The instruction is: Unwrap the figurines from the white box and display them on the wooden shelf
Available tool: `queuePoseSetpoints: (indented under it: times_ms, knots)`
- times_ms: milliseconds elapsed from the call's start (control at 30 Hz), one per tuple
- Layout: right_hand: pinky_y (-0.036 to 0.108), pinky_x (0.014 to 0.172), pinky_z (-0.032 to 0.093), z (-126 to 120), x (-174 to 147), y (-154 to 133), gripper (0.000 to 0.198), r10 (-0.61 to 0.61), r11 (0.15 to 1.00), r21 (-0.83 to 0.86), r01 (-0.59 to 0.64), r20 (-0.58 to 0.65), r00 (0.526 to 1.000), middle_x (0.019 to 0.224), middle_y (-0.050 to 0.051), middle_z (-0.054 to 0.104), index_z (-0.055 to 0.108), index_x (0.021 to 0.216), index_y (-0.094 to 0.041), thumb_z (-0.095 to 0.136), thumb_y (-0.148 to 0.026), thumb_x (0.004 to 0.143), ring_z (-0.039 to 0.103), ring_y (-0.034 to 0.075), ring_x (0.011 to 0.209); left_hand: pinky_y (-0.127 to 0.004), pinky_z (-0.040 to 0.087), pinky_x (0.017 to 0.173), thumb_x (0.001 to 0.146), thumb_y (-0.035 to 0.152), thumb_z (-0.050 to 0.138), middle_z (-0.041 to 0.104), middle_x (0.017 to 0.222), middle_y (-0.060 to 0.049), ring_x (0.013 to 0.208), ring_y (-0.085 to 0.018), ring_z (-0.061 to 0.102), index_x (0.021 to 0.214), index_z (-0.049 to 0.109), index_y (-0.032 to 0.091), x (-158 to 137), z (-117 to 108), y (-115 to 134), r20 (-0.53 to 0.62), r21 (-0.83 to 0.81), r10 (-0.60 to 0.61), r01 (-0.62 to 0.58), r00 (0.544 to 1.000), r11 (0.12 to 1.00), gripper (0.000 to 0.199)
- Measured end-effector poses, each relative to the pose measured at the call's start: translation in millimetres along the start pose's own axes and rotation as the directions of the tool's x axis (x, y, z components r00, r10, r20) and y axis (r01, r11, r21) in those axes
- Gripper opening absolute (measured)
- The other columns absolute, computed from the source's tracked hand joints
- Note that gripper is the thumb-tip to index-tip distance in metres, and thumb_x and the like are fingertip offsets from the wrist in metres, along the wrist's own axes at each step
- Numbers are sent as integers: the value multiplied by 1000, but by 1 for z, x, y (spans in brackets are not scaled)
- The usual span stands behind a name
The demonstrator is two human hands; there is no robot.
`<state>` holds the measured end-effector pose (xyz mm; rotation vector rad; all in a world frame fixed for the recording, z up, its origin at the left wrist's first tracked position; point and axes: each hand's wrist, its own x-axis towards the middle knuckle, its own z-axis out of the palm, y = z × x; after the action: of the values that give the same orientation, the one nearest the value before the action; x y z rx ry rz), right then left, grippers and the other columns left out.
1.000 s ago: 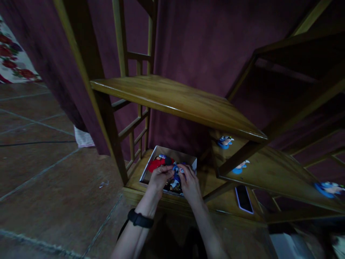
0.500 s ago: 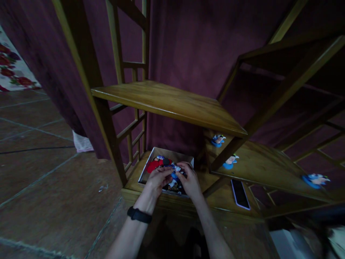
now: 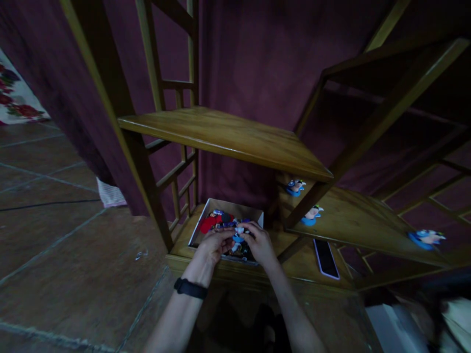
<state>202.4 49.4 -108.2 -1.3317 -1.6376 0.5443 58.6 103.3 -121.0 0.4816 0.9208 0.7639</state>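
Observation:
Over a shallow cardboard box (image 3: 196, 234), both my hands close around one small blue-and-white figurine (image 3: 238, 234). My left hand (image 3: 215, 245), with a black band on the wrist, pinches it from the left. From the right, my right hand (image 3: 259, 241) grips it with thumb and fingers. Inside the box lie several more figurines, among them a red one (image 3: 210, 222) at the back left and dark ones partly hidden under my hands. The fine details of the held figurine are too small to make out.
The box stands on the bottom board of a wooden shelf unit (image 3: 221, 135). Three similar figurines stand on the right shelf: one at the back (image 3: 295, 187), one in the middle (image 3: 312, 214), one far right (image 3: 427, 239). A phone (image 3: 326, 259) lies below them.
The view has shifted slightly. My hands stay over the box with the figurine between them, its position in the fingers a little different.

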Motion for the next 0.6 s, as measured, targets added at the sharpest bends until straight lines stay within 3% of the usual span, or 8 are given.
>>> queuePoseSetpoints:
  times_ms: [133, 233, 367, 600]
  knots:
    - [30, 85, 42, 7, -2, 8, 24, 38, 997, 61, -36, -36, 999, 99, 2, 63, 65, 101, -27, 54, -23, 79, 57, 18, 95, -19, 47, 48, 59, 3, 70, 62, 55, -1, 46, -9, 56, 66, 64, 12, 0, 2, -1, -47, -15, 10, -11, 999, 1000, 13]
    - [32, 89, 42, 14, -3, 15, 30, 143, 956, 272, -113, -92, 985, 104, 2, 64, 62, 108, -27, 57, -27, 78, 57, 18, 98, -19, 47, 48, 62, 4, 69, 64, 58, -3, 48, -9, 57, 68, 64, 12, -1, 4, 0, -26, -63, -28, 27, 999, 998, 11]
    - [34, 90, 43, 20, -6, 17, 34, 328, 831, 507, -227, -119, 937, 109, 3, 63, 62, 109, -24, 59, -32, 76, 56, 19, 101, -19, 48, 47, 65, 7, 69, 65, 60, -4, 49, -11, 59, 71, 63, 11, -1, 2, 2, -51, -90, -39, 34, 998, 995, 9]
    - [28, 70, 49, 27, -9, 11, 33, 467, 572, 733, -367, 77, 881, 93, 4, 67, 67, 92, -19, 70, -33, 63, 61, 17, 81, -21, 50, 51, 62, 7, 71, 67, 65, -4, 52, -11, 61, 75, 65, 12, -4, -5, 0, -4, -38, 90, -90, 996, 995, 16]
